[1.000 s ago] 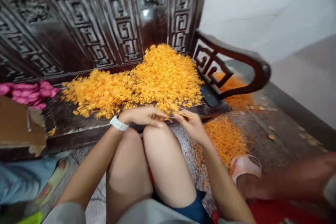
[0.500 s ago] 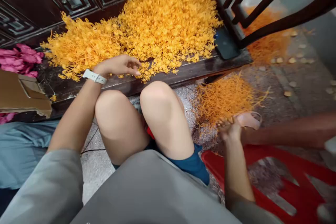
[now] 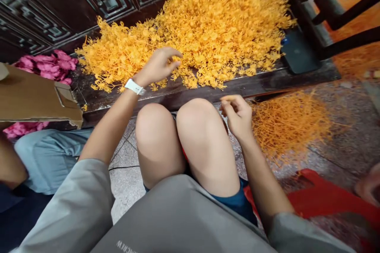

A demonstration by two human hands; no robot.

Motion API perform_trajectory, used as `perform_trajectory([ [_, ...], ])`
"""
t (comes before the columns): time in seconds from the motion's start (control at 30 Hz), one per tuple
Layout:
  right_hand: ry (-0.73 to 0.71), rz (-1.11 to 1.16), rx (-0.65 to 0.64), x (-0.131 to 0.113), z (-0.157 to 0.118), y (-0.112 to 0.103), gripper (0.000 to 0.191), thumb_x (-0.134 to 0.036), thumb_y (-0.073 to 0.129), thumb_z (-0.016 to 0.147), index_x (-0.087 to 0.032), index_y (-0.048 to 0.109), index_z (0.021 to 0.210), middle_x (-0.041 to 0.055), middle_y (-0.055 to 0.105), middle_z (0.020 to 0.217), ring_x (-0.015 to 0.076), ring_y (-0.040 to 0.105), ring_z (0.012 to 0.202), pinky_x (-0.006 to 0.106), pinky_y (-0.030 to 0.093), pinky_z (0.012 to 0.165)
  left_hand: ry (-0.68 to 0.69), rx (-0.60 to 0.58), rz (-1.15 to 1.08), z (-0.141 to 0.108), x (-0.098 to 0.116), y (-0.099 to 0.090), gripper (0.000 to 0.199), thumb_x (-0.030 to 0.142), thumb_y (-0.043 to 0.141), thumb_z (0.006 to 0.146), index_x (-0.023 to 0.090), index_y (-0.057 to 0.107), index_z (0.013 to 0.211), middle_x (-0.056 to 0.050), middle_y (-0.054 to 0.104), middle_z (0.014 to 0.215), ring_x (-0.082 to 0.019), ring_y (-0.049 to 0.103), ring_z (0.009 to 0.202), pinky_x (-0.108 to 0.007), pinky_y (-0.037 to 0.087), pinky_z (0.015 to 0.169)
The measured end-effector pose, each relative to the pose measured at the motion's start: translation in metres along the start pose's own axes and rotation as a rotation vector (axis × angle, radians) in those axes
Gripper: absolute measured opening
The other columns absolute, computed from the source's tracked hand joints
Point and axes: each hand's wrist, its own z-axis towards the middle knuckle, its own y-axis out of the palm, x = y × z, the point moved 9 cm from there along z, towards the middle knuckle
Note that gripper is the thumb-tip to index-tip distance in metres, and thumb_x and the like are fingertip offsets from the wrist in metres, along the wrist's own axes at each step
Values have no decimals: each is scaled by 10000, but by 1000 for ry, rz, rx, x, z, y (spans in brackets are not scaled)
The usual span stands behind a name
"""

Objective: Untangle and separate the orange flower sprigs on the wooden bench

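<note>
My right hand (image 3: 237,116) has risen from the stringy orange strands (image 3: 291,126) heaped beside it, so both are near the dark wooden table (image 3: 258,83); fingers curled, I can't tell if pinching anything. My left hand (image 3: 162,64), thumb and fingers apart, meets frilly yellow flowers (image 3: 219,35) ahead.

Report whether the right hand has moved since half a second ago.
Yes. Judged against the bench, the right hand has moved forward and left, nearer the bench's front edge.
</note>
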Motion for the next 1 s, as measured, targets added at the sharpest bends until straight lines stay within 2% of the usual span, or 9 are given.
perform_trajectory([
  [0.13,-81,31,-406,-36,51,74,215,-392,692,974,-205,736,1070,40,724,946,170,651,876,304,497,788,-121,274,249,-7,-37,-84,249,475,778,866,286,740,1023,-110,680,1163,-390,428,1371,-558,252,1218],
  [0.23,26,101,-698,-28,76,131,223,-379,703,959,-182,747,1055,57,729,975,173,657,876,305,515,784,-276,312,273,-14,-77,-113,320,479,897,758,291,698,923,-75,671,1067,-362,272,1419,-539,153,1247],
  [0.37,10,141,-586,-19,114,155,111,-252,724,920,-174,735,998,39,720,961,152,624,847,298,519,798,-349,344,169,-21,-96,-126,363,496,912,779,237,672,867,-36,655,997,-296,252,1382,-468,94,1246],
  [0.5,-93,91,-447,-36,135,149,109,-266,733,942,-159,730,960,31,706,921,152,616,858,322,499,884,-323,399,116,-25,-72,-142,331,517,873,819,252,694,904,-19,677,1046,-283,294,1359,-461,167,1217],
  [0.63,-270,36,-400,-83,146,151,359,-452,749,953,-145,705,1134,44,664,1016,198,627,1018,388,485,1011,-220,412,93,-27,-28,-144,213,448,810,891,263,711,928,-39,686,1085,-299,274,1409,-481,237,1181],
  [0.7,-410,-38,-395,-112,150,164,511,-537,748,938,-141,656,1247,57,645,1105,244,615,1141,447,470,1069,-157,413,145,-28,-10,-134,182,434,760,934,258,716,920,-65,687,1106,-317,299,1419,-506,257,1179],
  [0.77,-516,-136,-401,-134,154,184,496,-591,693,969,-147,660,1187,68,650,1063,268,624,1138,476,482,1067,-97,422,219,-27,-3,-119,222,473,705,967,253,720,933,-98,694,1130,-348,358,1417,-534,295,1174],
  [0.87,-569,-226,-354,-151,166,205,433,-620,592,1020,-203,656,925,75,640,845,279,645,980,457,523,981,-26,463,311,-29,-17,-99,390,601,608,994,240,715,1096,-142,709,1209,-388,459,1417,-550,356,1174],
  [1.0,-551,-216,-269,-158,181,212,544,-709,489,1023,-229,613,799,64,588,734,265,628,832,448,537,877,-68,576,361,-46,-66,-91,773,765,642,900,203,575,1427,-190,634,1463,-400,509,1440,-535,364,1220],
])
